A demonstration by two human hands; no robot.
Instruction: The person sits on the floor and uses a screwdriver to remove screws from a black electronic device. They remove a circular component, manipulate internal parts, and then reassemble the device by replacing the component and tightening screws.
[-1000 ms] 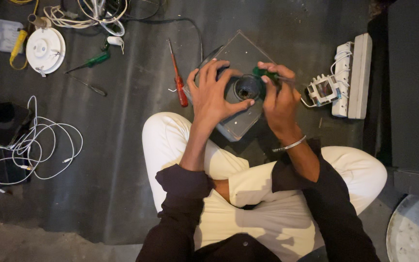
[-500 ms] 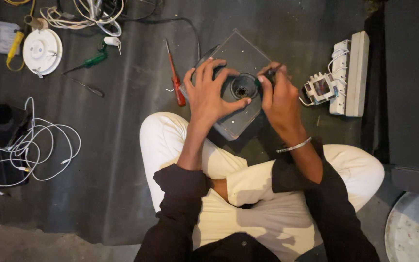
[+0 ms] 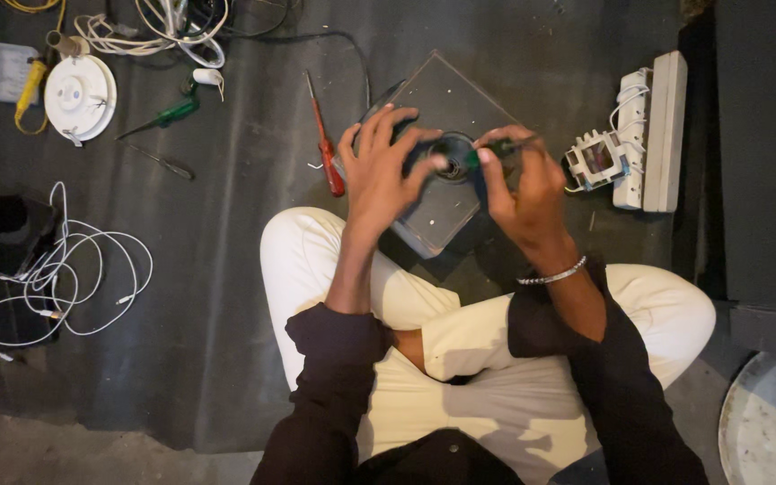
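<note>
Hands work a grey square panel [image 3: 446, 108] on the floor. The left hand [image 3: 379, 171] presses it steady; the right hand [image 3: 523, 184] pinches a green-handled screwdriver [image 3: 494, 151] at its round centre fitting [image 3: 454, 154]. Red screwdriver [image 3: 325, 139] lies just left.

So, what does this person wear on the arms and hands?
Both arms have dark sleeves pushed up to about the elbows, so the forearms are bare. The right wrist carries a thin silver-coloured bracelet. The left hand and right hand are bare, with no gloves or rings visible.
</note>
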